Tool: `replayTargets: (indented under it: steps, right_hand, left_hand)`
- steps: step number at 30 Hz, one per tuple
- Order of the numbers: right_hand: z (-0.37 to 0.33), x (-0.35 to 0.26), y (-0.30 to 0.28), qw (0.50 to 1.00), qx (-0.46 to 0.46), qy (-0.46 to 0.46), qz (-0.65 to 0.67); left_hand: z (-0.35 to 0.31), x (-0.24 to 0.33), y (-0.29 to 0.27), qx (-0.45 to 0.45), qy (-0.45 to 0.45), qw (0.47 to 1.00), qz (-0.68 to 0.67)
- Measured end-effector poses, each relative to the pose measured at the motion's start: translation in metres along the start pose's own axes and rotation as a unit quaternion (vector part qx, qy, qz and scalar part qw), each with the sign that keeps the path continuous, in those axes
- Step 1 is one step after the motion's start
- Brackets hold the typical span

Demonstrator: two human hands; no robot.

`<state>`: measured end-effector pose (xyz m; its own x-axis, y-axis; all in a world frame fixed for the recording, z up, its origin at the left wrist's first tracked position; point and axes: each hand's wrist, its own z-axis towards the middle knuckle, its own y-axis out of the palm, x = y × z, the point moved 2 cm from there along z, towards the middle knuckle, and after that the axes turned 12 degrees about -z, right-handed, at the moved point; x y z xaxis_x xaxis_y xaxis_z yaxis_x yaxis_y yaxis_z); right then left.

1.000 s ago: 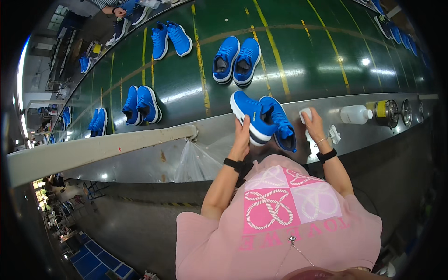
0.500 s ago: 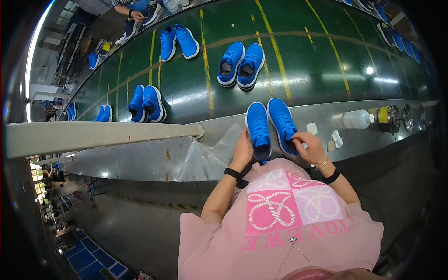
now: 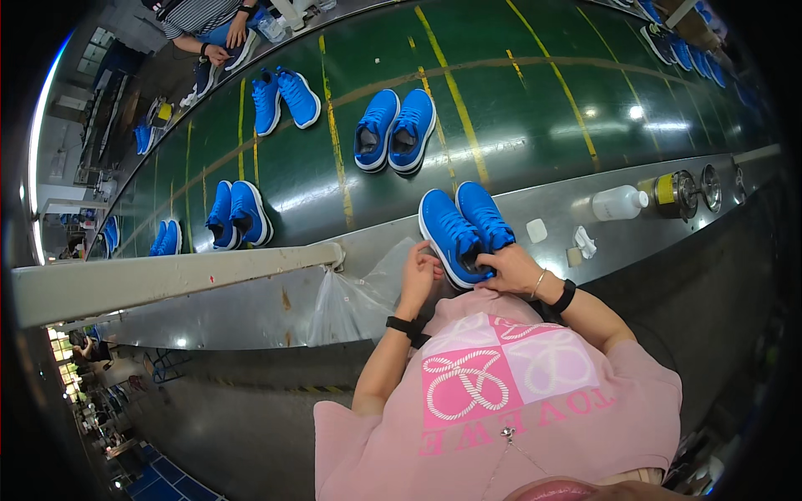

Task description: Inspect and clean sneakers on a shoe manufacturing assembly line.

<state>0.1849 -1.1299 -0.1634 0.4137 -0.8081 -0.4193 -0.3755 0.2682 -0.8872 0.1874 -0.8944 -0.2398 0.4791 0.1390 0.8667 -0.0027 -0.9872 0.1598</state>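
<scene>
A pair of blue sneakers with white soles rests on the metal ledge in front of me, toes pointing away. My right hand (image 3: 511, 272) reaches across the heel end of the right sneaker (image 3: 486, 214). Its thumb and fingers pinch the dark-lined collar of the left sneaker (image 3: 449, 232). Beside that sneaker's outer side is my left hand (image 3: 419, 277), fingers loosely bent and apart, gripping nothing; the fingertips are close to the sole. My right hand hides the right sneaker's heel.
Several blue sneaker pairs, one pair (image 3: 395, 132) nearest, stand on the green conveyor belt (image 3: 535, 125). Right along the ledge are a white bottle (image 3: 616, 203), a metal can (image 3: 675, 194) and white pads (image 3: 536, 230). A pale bar (image 3: 175, 280) and clear plastic bag (image 3: 355, 301) lie left. A co-worker's hand (image 3: 217, 55) holds a shoe.
My right hand has moved left from the right sneaker's collar to the left sneaker's. My left hand has loosened from the left sneaker's side. The left sneaker now tilts over toward the right one.
</scene>
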Motion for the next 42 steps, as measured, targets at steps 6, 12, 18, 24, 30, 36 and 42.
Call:
replayTargets:
  steps: [6, 12, 18, 24, 30, 36, 42]
  right_hand:
    - [0.007, 0.051, -0.073, 0.947, 0.122, 0.088, 0.283]
    - [0.058, 0.132, -0.134, 0.956, 0.271, 0.104, 0.038]
    - [0.117, 0.244, -0.127, 0.952, 0.196, 0.196, -0.130]
    - [0.148, 0.284, -0.071, 0.910, 0.123, 0.381, -0.113]
    - [0.153, 0.286, -0.070, 0.905, 0.103, 0.398, -0.113]
    - [0.154, 0.283, -0.067, 0.900, 0.135, 0.393, -0.130]
    - [0.152, 0.283, -0.066, 0.901, 0.150, 0.386, -0.134]
  left_hand:
    - [0.023, 0.038, -0.013, 0.080, 0.062, 0.991, -0.085]
    - [0.075, 0.091, -0.010, 0.084, 0.204, 0.971, 0.094]
    - [0.155, 0.156, 0.006, 0.185, 0.373, 0.822, 0.388]
    - [0.222, 0.168, 0.010, 0.165, 0.170, 0.814, 0.530]
    - [0.249, 0.169, 0.001, 0.140, 0.114, 0.832, 0.524]
    - [0.243, 0.178, 0.017, 0.242, 0.118, 0.846, 0.460]
    - [0.237, 0.199, 0.013, 0.182, 0.121, 0.858, 0.465]
